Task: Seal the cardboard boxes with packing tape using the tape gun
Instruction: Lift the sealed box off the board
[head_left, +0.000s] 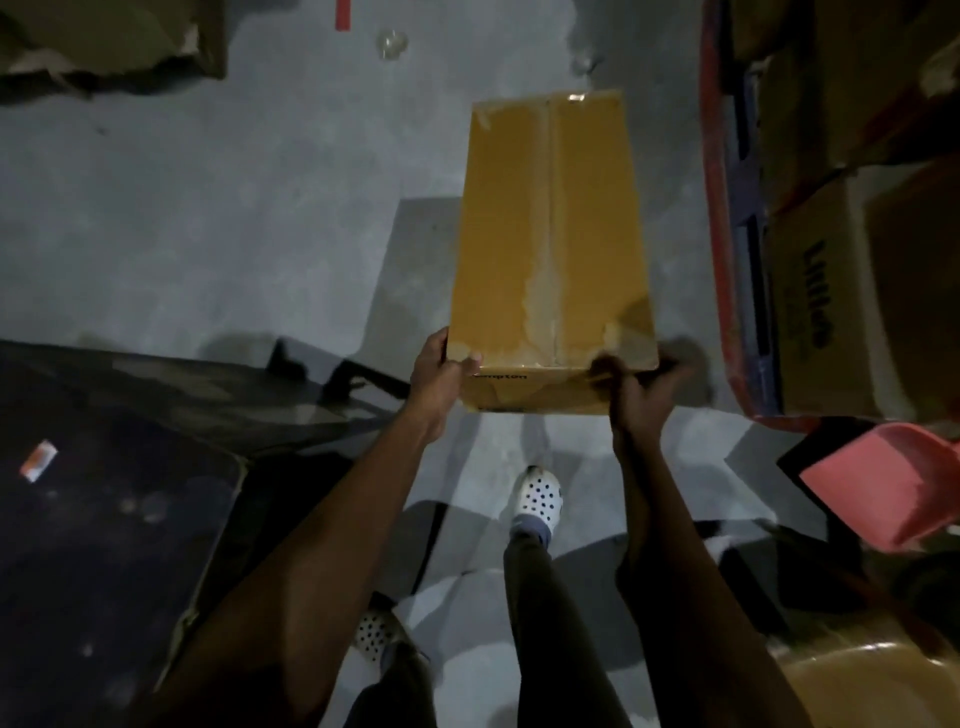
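Cardboard box (550, 249), held out before me above the grey concrete floor (208, 208); glossy tape runs along its long top seam. My left hand (441, 369) grips the near left corner, thumb on the top face. My right hand (634, 389), blurred, curls round the near right corner. Below: my white perforated clogs (537, 501). Right: stacked cartons (831, 291), pink dustpan (893, 483).

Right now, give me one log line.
tan cardboard box: closed, held over grey floor | left hand: grips near corner | right hand: grips near corner
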